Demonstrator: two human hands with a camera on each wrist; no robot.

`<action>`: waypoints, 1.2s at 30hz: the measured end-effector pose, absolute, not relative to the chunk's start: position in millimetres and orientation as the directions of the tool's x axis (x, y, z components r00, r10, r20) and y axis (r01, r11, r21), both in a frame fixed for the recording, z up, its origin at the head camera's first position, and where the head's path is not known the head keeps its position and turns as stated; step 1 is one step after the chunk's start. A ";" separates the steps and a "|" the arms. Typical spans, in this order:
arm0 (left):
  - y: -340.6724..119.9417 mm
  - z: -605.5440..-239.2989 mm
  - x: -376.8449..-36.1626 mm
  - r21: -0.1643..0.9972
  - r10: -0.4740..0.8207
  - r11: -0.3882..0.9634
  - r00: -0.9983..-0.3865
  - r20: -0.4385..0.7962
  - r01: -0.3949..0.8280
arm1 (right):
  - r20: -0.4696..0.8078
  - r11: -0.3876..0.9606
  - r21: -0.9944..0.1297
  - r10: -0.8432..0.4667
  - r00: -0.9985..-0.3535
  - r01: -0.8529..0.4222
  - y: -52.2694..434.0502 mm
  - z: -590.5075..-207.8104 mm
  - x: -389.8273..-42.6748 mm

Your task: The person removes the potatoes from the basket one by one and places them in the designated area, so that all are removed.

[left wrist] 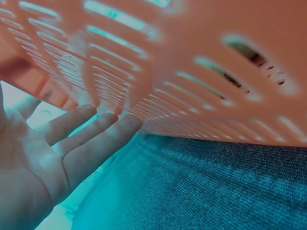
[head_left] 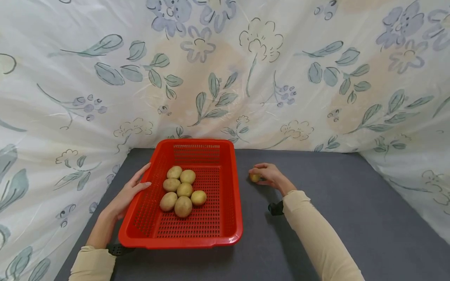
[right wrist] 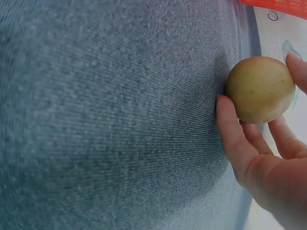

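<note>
A red perforated plastic basket (head_left: 225, 230) sits on the grey table (head_left: 351, 218) and holds several small yellow potatoes (head_left: 183, 190). My left hand (head_left: 131, 190) lies with straight fingers (left wrist: 91, 139) against the basket's left wall (left wrist: 192, 72). My right hand (head_left: 268, 174) is to the right of the basket, its fingers curled around a single potato (head_left: 254, 177) that rests on the table. In the right wrist view the thumb and fingers (right wrist: 235, 134) pinch that round potato (right wrist: 260, 89).
A floral cloth backdrop (head_left: 225, 70) rises behind the table and drapes down both sides. Grey table surface extends to the right of my right arm and in front of the basket.
</note>
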State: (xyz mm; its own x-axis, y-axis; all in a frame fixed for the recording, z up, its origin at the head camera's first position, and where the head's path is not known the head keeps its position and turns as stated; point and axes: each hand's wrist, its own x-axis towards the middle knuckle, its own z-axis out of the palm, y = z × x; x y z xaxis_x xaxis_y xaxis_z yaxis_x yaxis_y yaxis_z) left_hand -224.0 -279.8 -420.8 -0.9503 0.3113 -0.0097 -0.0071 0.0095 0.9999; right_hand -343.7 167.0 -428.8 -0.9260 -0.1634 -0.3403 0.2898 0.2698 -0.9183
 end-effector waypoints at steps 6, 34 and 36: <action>-280.5 -420.6 -223.5 1.000 0.314 0.003 -0.950 -0.010 -0.009 | -0.346 0.268 -0.919 -0.200 -0.917 0.288 175.2 -425.4 -341.8; -279.5 -421.1 -223.6 1.000 0.305 0.009 -0.952 -0.020 -0.019 | -0.303 0.333 -0.922 -0.304 -0.903 0.197 200.3 -427.2 -339.7; -279.2 -420.8 -223.4 1.000 0.304 0.014 -0.953 -0.020 -0.017 | -0.305 0.328 -0.922 -0.291 -0.907 0.205 201.9 -428.8 -340.9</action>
State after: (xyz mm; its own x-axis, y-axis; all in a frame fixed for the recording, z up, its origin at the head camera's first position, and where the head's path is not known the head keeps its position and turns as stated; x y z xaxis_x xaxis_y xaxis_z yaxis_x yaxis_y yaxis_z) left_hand -223.4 -279.2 -420.8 -0.9525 0.3037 -0.0202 -0.0168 0.0137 0.9998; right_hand -340.9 201.9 -428.8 -0.9066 -0.2912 -0.3055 0.2054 0.3278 -0.9222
